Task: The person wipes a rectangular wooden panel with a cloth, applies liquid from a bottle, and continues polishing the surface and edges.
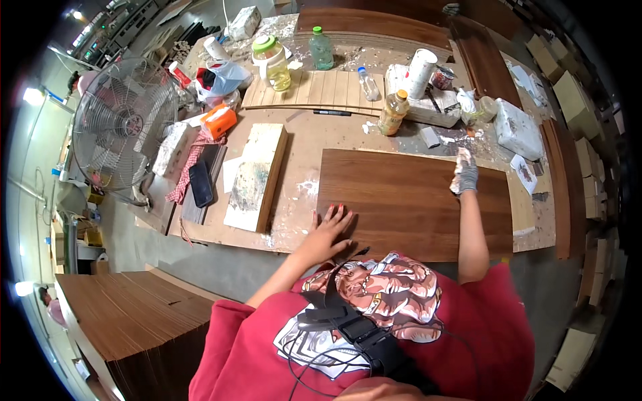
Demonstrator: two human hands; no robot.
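A dark brown wood-grain board [401, 200] lies flat on the worktable in front of me. My bare left hand [329, 235] is open, its fingers spread on the board's near left edge. Toward the board's far right edge, my right hand [466, 175] wears a grey glove. Its fingers are pressed together around or against something pale and stained that I cannot make out. A small grey block [429, 138] lies just beyond the board, near a bottle of amber liquid with an orange cap [394, 113].
Left of the board stand a pale wood block [257, 177], a dark phone [200, 185] and a caged fan [124, 127]. Bottles, a white cylinder [421, 72] and a wrapped white block [518, 129] sit farther back. Stacked brown boards [134, 314] stand at lower left.
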